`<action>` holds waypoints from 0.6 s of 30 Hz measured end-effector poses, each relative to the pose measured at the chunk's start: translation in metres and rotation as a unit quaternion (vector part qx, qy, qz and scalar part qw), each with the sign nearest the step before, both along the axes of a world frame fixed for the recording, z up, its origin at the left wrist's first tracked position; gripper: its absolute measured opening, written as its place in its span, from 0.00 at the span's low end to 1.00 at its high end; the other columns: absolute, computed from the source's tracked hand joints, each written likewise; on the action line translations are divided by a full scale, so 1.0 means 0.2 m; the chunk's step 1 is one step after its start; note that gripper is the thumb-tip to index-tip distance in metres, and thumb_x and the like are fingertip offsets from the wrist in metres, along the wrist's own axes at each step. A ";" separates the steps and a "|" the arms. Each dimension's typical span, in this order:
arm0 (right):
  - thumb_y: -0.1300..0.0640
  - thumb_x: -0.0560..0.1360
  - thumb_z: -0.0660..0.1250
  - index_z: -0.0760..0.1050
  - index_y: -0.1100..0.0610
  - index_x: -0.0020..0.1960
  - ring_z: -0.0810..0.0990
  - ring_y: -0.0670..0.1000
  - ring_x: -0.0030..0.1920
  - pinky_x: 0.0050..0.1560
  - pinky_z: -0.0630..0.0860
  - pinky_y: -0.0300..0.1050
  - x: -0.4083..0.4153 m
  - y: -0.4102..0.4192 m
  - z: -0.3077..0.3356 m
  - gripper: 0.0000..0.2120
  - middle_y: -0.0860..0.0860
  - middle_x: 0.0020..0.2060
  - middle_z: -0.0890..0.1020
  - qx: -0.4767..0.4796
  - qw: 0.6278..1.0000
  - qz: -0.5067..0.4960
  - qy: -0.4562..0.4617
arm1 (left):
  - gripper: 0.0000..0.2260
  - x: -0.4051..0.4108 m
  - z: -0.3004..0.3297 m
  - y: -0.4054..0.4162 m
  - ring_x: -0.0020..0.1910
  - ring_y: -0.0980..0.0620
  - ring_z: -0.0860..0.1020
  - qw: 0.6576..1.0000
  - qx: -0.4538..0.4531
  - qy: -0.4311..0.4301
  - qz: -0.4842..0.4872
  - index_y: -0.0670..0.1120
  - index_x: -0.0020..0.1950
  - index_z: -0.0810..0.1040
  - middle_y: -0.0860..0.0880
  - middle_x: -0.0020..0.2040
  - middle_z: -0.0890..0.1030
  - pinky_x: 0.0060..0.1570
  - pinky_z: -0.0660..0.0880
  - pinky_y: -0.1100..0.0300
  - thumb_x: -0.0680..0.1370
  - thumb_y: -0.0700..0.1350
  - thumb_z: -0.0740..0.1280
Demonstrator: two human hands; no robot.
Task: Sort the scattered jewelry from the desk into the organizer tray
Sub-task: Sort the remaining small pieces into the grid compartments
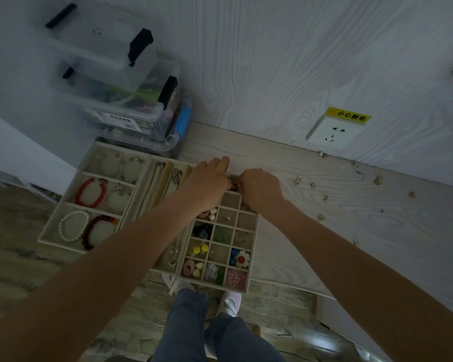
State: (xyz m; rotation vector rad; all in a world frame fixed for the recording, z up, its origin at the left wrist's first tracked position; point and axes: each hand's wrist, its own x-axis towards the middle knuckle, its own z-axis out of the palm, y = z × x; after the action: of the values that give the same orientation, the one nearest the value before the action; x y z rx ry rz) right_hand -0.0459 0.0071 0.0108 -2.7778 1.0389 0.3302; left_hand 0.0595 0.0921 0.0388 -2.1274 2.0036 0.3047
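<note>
Far left, stacked clear plastic bins (131,100) w/ black clip latches stand at the wall. In front, a cream velvety bracelet tray (63,202), rectangular, split into big compartments: red bead bracelet (90,193), white pearl bracelet (72,226), dark red bead one (97,232), each looped round a soft oval pad. Next, long narrow slots w/ thin metal chains (154,186). Left hand (207,178) reaches over the far edge of the grid tray (253,246), fingers curled; right hand (259,188) just beside it, fingers curled too. Both seem to pinch a small dark piece (232,183) between them, over the tray's far row; what it is, can't tell. Grid tray: small square cells, same fuzzy cream lining, holding round yellow beads (200,248), a white flower w/ red centre (242,258), a pink flat flower (236,279). Right, pale wood-grain desk (338,218) w/ tiny scattered jewelry bits (297,181), well apart. White wall socket (335,133) above.
</note>
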 end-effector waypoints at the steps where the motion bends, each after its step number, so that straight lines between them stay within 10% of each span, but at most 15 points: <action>1: 0.62 0.78 0.58 0.77 0.60 0.48 0.80 0.56 0.46 0.36 0.66 0.44 0.00 0.00 0.00 0.09 0.56 0.46 0.81 0.000 1.000 0.001 -0.002 | 0.17 0.00 0.00 0.00 0.59 0.46 0.66 1.000 0.000 0.004 0.006 0.47 0.64 0.75 0.43 0.63 0.64 0.48 0.62 0.57 0.76 0.38 0.61; 10: 0.54 0.78 0.59 0.80 0.59 0.53 0.81 0.55 0.46 0.38 0.72 0.42 -0.06 -0.03 0.10 0.13 0.55 0.48 0.83 0.190 0.972 -0.104 -0.090 | 0.23 -0.01 0.04 0.00 0.63 0.49 0.66 0.991 -0.003 0.115 0.070 0.52 0.66 0.73 0.48 0.64 0.67 0.58 0.64 0.56 0.74 0.34 0.62; 18: 0.58 0.77 0.60 0.76 0.54 0.60 0.75 0.53 0.58 0.58 0.72 0.47 -0.36 -0.21 0.19 0.13 0.53 0.57 0.77 0.151 0.957 -0.186 -0.166 | 0.16 -0.21 0.12 -0.23 0.60 0.52 0.71 0.975 -0.107 0.177 0.078 0.48 0.62 0.76 0.50 0.62 0.73 0.61 0.68 0.56 0.76 0.35 0.62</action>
State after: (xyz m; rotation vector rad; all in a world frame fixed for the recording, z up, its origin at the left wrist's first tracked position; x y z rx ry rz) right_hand -0.1170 -0.0354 0.0489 -2.2092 1.2639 -0.0287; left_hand 0.0170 0.0453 0.0634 -2.5220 2.1400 0.5516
